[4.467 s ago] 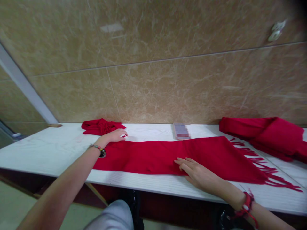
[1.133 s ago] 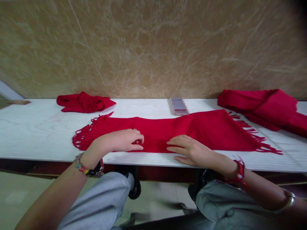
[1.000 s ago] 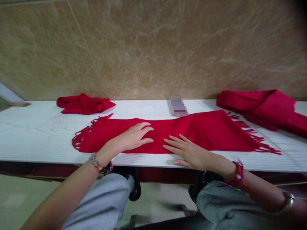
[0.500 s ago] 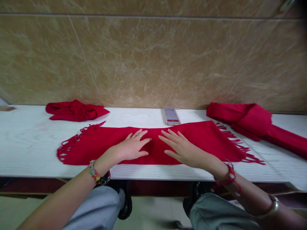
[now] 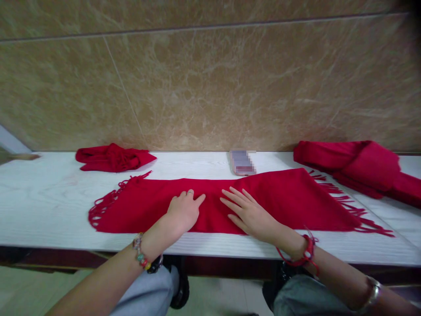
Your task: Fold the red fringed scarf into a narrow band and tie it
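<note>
The white table (image 5: 39,202) bears a fringed red scarf (image 5: 212,215) and phone (image 5: 241,162).

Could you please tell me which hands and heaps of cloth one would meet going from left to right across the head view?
Crumpled red cloth → left hand → right hand → larger folded red cloth.

The scarf (image 5: 263,202) is plain red, fringe (image 5: 348,204) included.
</note>
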The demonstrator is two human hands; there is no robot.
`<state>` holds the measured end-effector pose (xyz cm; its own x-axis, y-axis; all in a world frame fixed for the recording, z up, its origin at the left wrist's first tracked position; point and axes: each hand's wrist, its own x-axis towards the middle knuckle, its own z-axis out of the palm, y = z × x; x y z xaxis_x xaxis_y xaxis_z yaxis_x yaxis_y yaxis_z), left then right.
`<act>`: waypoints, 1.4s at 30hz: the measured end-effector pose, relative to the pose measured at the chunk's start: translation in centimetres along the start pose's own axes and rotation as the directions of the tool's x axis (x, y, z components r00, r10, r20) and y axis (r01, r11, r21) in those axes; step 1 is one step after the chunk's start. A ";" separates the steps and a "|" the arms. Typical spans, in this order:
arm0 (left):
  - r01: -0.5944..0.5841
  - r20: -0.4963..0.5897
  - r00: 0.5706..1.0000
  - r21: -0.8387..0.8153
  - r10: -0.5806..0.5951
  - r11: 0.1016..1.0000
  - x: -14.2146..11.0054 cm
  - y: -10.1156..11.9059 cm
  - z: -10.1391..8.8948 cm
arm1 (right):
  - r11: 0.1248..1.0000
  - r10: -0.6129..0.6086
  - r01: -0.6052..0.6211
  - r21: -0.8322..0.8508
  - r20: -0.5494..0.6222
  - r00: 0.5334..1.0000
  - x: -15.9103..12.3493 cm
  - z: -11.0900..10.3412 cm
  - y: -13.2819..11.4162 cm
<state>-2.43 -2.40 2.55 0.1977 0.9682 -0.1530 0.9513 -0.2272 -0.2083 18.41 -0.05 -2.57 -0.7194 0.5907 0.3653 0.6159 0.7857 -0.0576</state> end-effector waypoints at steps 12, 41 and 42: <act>0.346 0.185 0.927 -0.085 -0.326 0.934 1.2 -2.7 -0.9 | 0.996 -0.071 0.069 0.057 0.036 0.997 0.1 0.0 -0.2; 0.209 0.000 0.976 -0.246 -0.216 0.946 4.7 -3.1 2.0 | 0.997 -0.045 0.043 0.065 0.028 0.999 0.0 0.0 -0.4; 0.243 0.023 0.969 -0.249 -0.245 0.938 4.7 -3.2 2.1 | 0.997 -0.043 0.041 0.066 0.031 0.999 0.0 0.0 -0.4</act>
<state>-5.07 2.63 0.50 -0.0464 0.9917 -0.1196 0.9988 0.0477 0.0080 18.15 -0.36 -2.54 -0.7550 0.5614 0.3388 0.5630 0.8199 -0.1040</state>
